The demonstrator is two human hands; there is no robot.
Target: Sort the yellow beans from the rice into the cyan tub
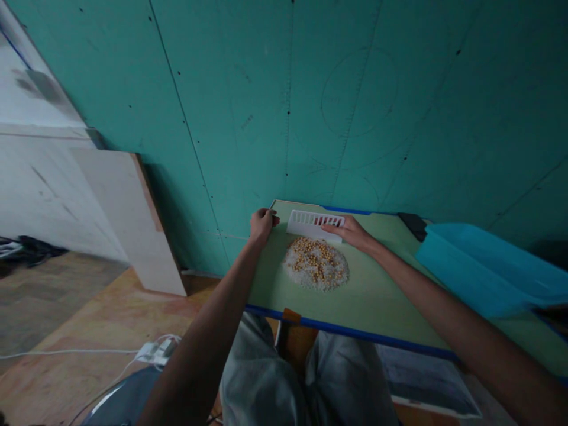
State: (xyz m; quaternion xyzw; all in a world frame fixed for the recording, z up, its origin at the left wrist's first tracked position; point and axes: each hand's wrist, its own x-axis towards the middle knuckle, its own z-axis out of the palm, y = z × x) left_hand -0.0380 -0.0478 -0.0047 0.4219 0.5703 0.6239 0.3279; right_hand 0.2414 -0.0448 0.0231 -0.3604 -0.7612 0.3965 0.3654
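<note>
Right hand (pixel 351 232) pinches white slotted basket (pixel 309 229), twelve o'clock of grain pile (pixel 316 264) — best kept level. Left hand (pixel 261 225), ten o'clock: fingers curled — can't tell if pinching.

Green wall (pixel 244 106): broad across the background, seamed, dotted with dark spots, faintly scribbled with lines
White wall (pixel 39 183): at far left, scuffed and streaked
Pale board (pixel 133 225): tilted, standing beside the green wall
Floor (pixel 89 325): stained orange-brown, greyer toward far left
Table (pixel 381 290): pale green top, blue edging, near the green wall
Light: dim, darker toward the right
</note>
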